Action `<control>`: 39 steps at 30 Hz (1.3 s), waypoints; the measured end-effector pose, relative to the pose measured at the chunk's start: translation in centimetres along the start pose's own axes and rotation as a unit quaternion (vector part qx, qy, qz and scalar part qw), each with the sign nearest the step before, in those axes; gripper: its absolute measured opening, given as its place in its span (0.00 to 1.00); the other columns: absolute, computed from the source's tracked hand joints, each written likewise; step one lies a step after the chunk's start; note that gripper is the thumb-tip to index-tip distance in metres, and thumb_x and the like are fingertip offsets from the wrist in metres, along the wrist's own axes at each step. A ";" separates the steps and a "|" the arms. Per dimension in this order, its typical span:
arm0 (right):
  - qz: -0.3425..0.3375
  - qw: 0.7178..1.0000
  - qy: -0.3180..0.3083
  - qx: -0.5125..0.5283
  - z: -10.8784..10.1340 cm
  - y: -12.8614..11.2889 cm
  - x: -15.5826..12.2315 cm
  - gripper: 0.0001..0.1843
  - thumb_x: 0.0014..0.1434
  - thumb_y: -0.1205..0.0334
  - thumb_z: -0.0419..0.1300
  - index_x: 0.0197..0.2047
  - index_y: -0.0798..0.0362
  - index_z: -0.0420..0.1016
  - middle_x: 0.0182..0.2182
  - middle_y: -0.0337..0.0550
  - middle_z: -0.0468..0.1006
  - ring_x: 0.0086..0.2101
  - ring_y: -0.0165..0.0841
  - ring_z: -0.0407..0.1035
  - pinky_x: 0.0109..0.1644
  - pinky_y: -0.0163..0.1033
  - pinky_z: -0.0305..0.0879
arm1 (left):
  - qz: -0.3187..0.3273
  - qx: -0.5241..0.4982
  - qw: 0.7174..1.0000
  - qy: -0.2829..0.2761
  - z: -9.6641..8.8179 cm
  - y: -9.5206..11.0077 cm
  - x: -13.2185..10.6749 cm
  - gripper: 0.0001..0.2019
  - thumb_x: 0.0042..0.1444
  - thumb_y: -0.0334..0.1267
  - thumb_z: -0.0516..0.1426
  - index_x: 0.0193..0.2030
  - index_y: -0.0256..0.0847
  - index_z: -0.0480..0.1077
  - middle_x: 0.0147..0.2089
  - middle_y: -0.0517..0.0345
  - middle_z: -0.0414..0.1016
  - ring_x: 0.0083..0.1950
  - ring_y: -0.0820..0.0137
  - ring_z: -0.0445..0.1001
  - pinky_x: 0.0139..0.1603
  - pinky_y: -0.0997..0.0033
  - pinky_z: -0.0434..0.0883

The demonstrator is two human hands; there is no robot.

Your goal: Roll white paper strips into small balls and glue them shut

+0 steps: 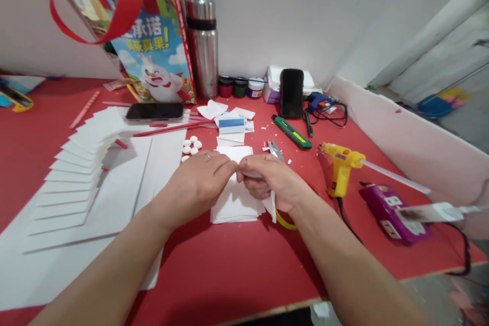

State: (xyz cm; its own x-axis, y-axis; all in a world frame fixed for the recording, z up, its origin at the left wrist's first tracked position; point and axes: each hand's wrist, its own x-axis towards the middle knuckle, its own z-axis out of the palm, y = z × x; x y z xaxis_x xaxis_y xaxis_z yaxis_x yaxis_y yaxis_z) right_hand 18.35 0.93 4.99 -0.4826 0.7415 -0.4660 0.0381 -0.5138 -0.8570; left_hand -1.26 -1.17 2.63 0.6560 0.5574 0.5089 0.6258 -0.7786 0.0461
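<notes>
Both my hands meet over a small stack of white paper pieces (233, 206) on the red table (229, 270). My left hand (200, 181) has a ring on one finger, and its fingertips pinch a small white piece. My right hand (267, 178) is closed around the same white piece; a thin white strip (273, 208) hangs below it. Scissors (275, 150) with a yellow handle loop (284, 221) lie under my right hand.
A fanned staircase of white foam strips (76, 173) lies on white sheets at left. Small white discs (191, 146), a phone (155, 111), a thermos (201, 46), a printed bag (153, 35), paint jars (240, 86), a green cutter (292, 132), a yellow glue gun (340, 168) and a purple box (393, 211) surround me.
</notes>
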 end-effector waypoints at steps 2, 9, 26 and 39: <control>-0.012 1.000 0.007 0.015 0.0 0.3 0.3 0.10 0.52 0.60 0.58 0.22 0.54 0.70 0.11 0.26 0.50 0.15 0.20 0.37 0.19 0.32 0.34 | 0.013 0.032 0.999 -0.001 -0.1 0.2 0.2 0.11 0.62 0.22 0.51 0.43 0.30 0.74 0.38 0.45 0.79 0.39 0.58 0.76 0.42 0.58 0.72; -0.126 0.982 0.070 -0.124 0.5 0.5 0.4 0.09 0.51 0.62 0.57 0.21 0.54 0.71 0.13 0.29 0.56 0.17 0.22 0.46 0.21 0.32 0.41 | -0.241 -0.313 0.918 -0.026 -0.6 0.6 0.8 0.11 0.68 0.35 0.51 0.43 0.37 0.74 0.40 0.53 0.80 0.40 0.66 0.78 0.43 0.67 0.71; -0.205 0.859 0.056 -0.467 0.1 0.1 -0.7 0.09 0.62 0.63 0.53 0.31 0.53 0.71 0.26 0.35 0.72 0.27 0.27 0.62 0.31 0.34 0.51 | -0.431 -0.647 0.612 -0.144 -0.1 0.4 0.5 0.12 0.64 0.38 0.50 0.29 0.39 0.64 0.22 0.61 0.68 0.16 0.75 0.68 0.18 0.76 0.62; -0.267 0.783 -0.021 -0.562 -0.2 -0.3 -1.5 0.12 0.69 0.61 0.51 0.31 0.52 0.63 0.22 0.33 0.61 0.25 0.26 0.55 0.31 0.37 0.43 | -0.441 -0.759 0.441 -0.184 -0.7 -0.6 -0.1 0.14 0.62 0.40 0.51 0.25 0.39 0.61 0.17 0.63 0.62 0.10 0.79 0.55 0.11 0.80 0.48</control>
State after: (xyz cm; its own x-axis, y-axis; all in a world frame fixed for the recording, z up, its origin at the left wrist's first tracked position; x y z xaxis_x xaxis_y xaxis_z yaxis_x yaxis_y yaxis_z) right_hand 19.27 0.06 5.87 -0.7199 0.6940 0.0114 0.5553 0.5857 -0.5904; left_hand -2.01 -0.98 3.15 0.6385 0.6283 -0.4445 -0.1148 0.6489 0.7522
